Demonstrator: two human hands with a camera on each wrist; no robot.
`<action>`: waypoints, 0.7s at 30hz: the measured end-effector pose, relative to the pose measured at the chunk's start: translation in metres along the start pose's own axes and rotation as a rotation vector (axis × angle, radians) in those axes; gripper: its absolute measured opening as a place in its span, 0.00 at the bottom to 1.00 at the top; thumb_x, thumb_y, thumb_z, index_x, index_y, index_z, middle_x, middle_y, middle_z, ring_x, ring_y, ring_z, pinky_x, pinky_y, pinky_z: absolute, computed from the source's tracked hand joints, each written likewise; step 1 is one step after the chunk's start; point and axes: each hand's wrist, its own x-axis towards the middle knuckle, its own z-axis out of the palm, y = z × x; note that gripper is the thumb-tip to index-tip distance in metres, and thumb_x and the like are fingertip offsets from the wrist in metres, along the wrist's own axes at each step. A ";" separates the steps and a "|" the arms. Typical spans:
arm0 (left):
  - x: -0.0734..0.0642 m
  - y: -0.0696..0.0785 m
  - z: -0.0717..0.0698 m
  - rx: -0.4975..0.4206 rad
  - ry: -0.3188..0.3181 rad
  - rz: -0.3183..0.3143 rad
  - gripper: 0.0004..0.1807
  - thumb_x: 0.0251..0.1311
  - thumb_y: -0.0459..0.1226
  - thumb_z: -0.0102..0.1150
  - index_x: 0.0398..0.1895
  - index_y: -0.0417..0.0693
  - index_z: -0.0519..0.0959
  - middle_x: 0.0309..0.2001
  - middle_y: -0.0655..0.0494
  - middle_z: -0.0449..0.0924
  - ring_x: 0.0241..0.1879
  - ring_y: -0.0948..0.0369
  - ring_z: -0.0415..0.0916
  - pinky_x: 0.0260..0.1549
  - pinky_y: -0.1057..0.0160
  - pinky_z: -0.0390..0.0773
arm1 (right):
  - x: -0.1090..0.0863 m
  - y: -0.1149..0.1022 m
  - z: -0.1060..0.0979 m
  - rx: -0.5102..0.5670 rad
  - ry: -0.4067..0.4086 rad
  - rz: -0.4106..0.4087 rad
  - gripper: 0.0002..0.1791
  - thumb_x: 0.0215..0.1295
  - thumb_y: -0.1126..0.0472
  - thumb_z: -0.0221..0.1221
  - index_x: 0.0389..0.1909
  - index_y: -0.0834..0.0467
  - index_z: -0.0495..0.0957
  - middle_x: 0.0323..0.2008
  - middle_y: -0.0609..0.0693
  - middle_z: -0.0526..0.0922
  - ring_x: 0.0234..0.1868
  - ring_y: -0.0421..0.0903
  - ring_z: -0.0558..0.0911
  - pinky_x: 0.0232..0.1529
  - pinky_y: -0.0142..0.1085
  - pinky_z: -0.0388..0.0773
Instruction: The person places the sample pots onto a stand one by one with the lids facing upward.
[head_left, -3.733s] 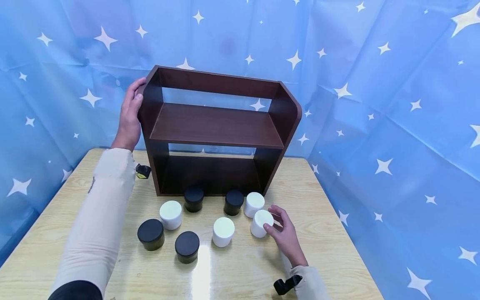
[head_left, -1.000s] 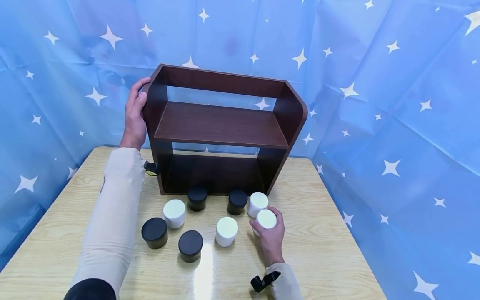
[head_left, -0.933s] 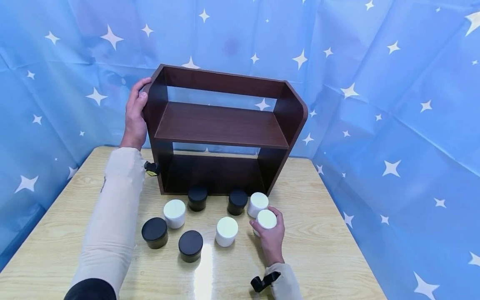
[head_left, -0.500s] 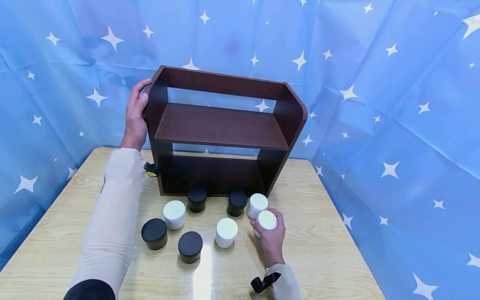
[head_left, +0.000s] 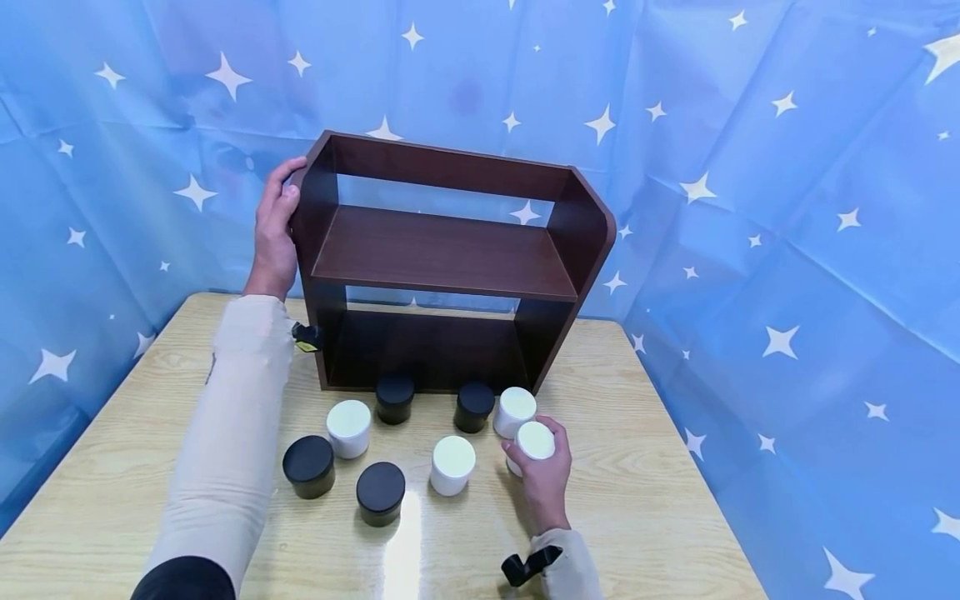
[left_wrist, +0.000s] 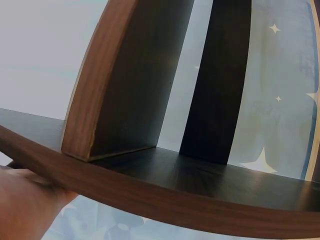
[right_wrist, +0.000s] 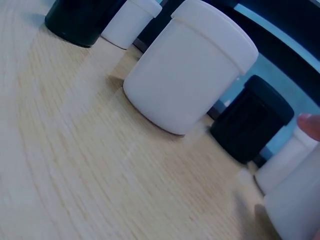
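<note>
In the head view my right hand (head_left: 546,479) is wrapped round a white lidded jar (head_left: 535,442) at the right of the group, thumb on its left side and fingers on its right. A second white jar (head_left: 516,408) stands just behind it. The held jar (right_wrist: 297,200) shows at the right edge of the right wrist view, a fingertip above it. My left hand (head_left: 273,229) rests against the outer left side of a dark brown two-tier shelf (head_left: 442,252), its fingers fairly straight at the sloping upper edge. The left wrist view shows the side panel (left_wrist: 165,197) with part of that hand (left_wrist: 27,207) beneath.
Several other lidded jars stand before the shelf, among them a black jar (head_left: 381,493), another white jar (head_left: 453,465) and a white jar (head_left: 348,427) further left. They share a light wooden table (head_left: 645,500). A blue star-patterned curtain (head_left: 750,250) hangs behind and to the right.
Since the oldest frame, my right hand has moved left and closed round the white jar. Over the last second both hands, the jars and the shelf look nearly still.
</note>
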 end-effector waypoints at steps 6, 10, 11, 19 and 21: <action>-0.008 0.013 0.005 0.003 -0.001 0.000 0.25 0.74 0.48 0.37 0.71 0.61 0.68 0.70 0.51 0.63 0.62 0.55 0.62 0.58 0.53 0.63 | 0.000 -0.004 -0.004 -0.037 -0.016 0.007 0.37 0.41 0.73 0.76 0.57 0.61 0.75 0.55 0.58 0.79 0.54 0.45 0.73 0.60 0.37 0.65; -0.013 0.021 0.010 0.002 -0.010 0.003 0.26 0.74 0.48 0.37 0.72 0.59 0.67 0.70 0.48 0.63 0.62 0.54 0.62 0.58 0.54 0.64 | 0.000 -0.011 -0.007 -0.061 -0.023 0.014 0.36 0.40 0.74 0.76 0.56 0.62 0.75 0.54 0.59 0.79 0.53 0.45 0.74 0.58 0.39 0.66; -0.013 0.022 0.010 0.003 -0.011 0.005 0.26 0.74 0.48 0.37 0.72 0.58 0.67 0.70 0.48 0.63 0.62 0.54 0.62 0.58 0.54 0.64 | 0.000 -0.013 -0.008 -0.060 -0.027 0.013 0.36 0.40 0.74 0.76 0.56 0.62 0.75 0.54 0.59 0.79 0.53 0.46 0.73 0.58 0.40 0.66; -0.004 0.007 0.004 -0.011 -0.002 0.007 0.25 0.74 0.48 0.37 0.71 0.61 0.68 0.69 0.52 0.64 0.62 0.55 0.62 0.58 0.54 0.64 | 0.000 -0.033 -0.013 -0.045 -0.080 0.021 0.37 0.41 0.74 0.75 0.57 0.62 0.75 0.55 0.57 0.78 0.53 0.44 0.73 0.58 0.37 0.66; -0.001 0.003 0.002 -0.010 0.000 0.005 0.25 0.74 0.48 0.37 0.71 0.61 0.67 0.69 0.54 0.64 0.62 0.55 0.62 0.58 0.54 0.64 | -0.001 -0.039 -0.013 -0.044 -0.086 0.017 0.37 0.41 0.74 0.76 0.57 0.62 0.75 0.55 0.57 0.78 0.53 0.44 0.73 0.58 0.37 0.67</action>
